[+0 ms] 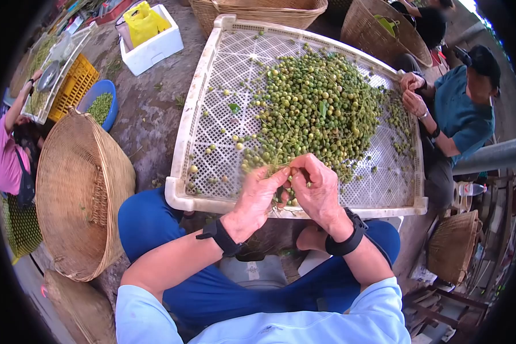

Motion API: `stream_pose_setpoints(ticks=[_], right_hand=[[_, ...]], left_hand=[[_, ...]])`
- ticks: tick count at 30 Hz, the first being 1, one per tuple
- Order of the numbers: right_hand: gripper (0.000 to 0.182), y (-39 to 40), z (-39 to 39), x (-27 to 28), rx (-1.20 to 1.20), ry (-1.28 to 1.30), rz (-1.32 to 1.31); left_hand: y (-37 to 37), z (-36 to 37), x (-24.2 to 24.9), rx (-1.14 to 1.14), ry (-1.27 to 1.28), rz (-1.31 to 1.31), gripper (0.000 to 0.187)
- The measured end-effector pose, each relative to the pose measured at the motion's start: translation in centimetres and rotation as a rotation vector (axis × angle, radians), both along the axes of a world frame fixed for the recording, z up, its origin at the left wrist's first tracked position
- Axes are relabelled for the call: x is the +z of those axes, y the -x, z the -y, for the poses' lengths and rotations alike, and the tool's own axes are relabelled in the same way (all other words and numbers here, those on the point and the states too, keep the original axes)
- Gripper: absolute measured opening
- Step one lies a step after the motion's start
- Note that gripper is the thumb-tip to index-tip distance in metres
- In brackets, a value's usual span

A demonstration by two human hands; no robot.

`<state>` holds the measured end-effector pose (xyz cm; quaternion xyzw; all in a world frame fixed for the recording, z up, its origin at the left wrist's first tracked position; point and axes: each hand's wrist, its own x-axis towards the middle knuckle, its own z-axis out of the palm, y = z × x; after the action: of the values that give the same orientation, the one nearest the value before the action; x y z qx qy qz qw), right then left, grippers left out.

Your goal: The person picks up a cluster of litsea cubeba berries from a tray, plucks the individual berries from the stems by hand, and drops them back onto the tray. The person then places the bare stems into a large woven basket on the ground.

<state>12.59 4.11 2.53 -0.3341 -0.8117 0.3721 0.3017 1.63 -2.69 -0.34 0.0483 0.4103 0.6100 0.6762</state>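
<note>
Both my hands meet over the near edge of a white mesh tray (223,120) with a heap of small round green fruits (321,97) on it. My left hand (255,195), slightly blurred, is closed in a pinch on a thin stem sprig of the fruits. Close against it, my right hand (317,189) has its thumb and fingers pressed together on the same sprig. Fine stems and a few fruits show between and below the fingers; the fingertips partly hide them. Loose fruits lie scattered left of the heap.
A co-worker's hands (413,94) work at the tray's right side. Left of me stands a large wicker basket (117,160), with a blue basin (111,92) of fruits beyond it. A white foam box (155,54) and more baskets (258,12) stand behind the tray.
</note>
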Motion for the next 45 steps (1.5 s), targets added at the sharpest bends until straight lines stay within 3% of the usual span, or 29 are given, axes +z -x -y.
stream_pose_setpoints(ticks=[3,5,6,9,14,16,17,19,21,23,25,27,28,29,31,33,35,36,37,39,41,45], right_hand=[[0.012,-0.4,-0.2,-0.7,0.088,-0.097,-0.017],[0.026,-0.2,0.6,-0.4,0.000,0.139,-0.083],[0.043,-0.7,0.4,-0.2,0.022,0.177,-0.018],[0.051,-0.8,0.6,-0.1,-0.003,0.340,-0.172],[0.051,-1.7,0.6,-0.2,0.046,0.461,-0.117],[0.049,-2.0,0.7,-0.5,0.068,0.388,-0.035],[0.049,-2.2,0.8,-0.5,0.056,0.389,-0.043],[0.049,-2.5,1.0,-0.4,0.145,0.279,0.048],[0.041,-2.9,0.7,-0.9,0.142,0.296,0.007],[0.033,-3.3,-0.4,-1.2,0.170,-0.078,0.048],[0.024,-3.3,-0.7,-1.2,0.137,-0.111,0.017],[0.019,-3.4,-0.2,-0.4,0.148,0.502,0.147],[0.018,-3.2,0.1,-1.2,0.129,0.603,0.060],[0.018,-3.0,0.0,-1.7,0.136,0.601,0.061],[0.016,-2.8,-0.1,-2.2,0.072,1.226,-0.386],[0.016,-2.3,0.2,-2.8,0.078,1.264,-0.404],[0.017,-1.8,0.1,-2.6,0.159,1.163,-0.218],[0.017,-1.8,-1.0,-2.3,0.241,1.046,0.069],[0.017,-1.6,-1.7,-2.4,0.251,1.041,0.089],[0.024,-0.9,-3.0,-2.9,0.082,-0.113,0.536],[0.034,0.7,-5.9,-3.4,0.010,-0.114,0.498],[0.034,3.3,-10.3,-7.1,-0.117,-0.131,0.456]], left_hand=[[-0.1,0.0,-0.1,0.051,-0.034,-0.004,0.010],[-0.2,0.0,0.2,0.053,-0.017,0.002,0.009],[-0.3,0.0,0.4,0.079,-0.004,0.023,0.010],[-0.6,-0.2,0.6,0.099,-0.035,0.024,0.013],[-0.8,-0.3,0.1,0.016,-0.109,-0.145,0.013],[-0.8,-0.2,-0.1,-0.068,-0.118,-0.445,0.012],[-0.8,-0.3,-0.3,-0.082,-0.119,-0.449,0.012],[-1.0,-0.4,-0.6,-0.034,-0.175,-0.830,0.009],[-0.8,-0.5,-0.3,-0.056,-0.150,-0.831,0.009],[-0.5,-0.5,-0.5,-0.148,-0.167,-0.926,0.007],[-0.4,-0.2,-0.5,-0.225,-0.157,-0.991,0.005],[-0.3,0.3,-1.3,-0.318,-0.186,-1.095,0.006],[-0.6,0.3,-0.9,-0.273,-0.133,-0.827,0.003],[-0.4,0.2,-0.4,-0.266,-0.131,-0.828,0.003],[0.0,-0.1,0.5,-0.190,-0.085,-0.532,0.004],[0.4,-0.2,1.0,-0.133,-0.055,-0.467,0.006],[1.0,-0.3,1.1,-0.002,-0.149,-0.301,0.003],[1.4,-0.2,1.4,0.073,-0.123,-0.234,0.003],[1.9,-0.2,1.8,0.093,-0.126,-0.224,0.003],[3.2,-0.2,2.8,0.202,-0.113,-0.159,0.004],[4.4,0.2,3.4,0.195,-0.121,-0.141,0.004],[5.7,0.6,3.5,0.124,-0.164,-0.128,0.003]])
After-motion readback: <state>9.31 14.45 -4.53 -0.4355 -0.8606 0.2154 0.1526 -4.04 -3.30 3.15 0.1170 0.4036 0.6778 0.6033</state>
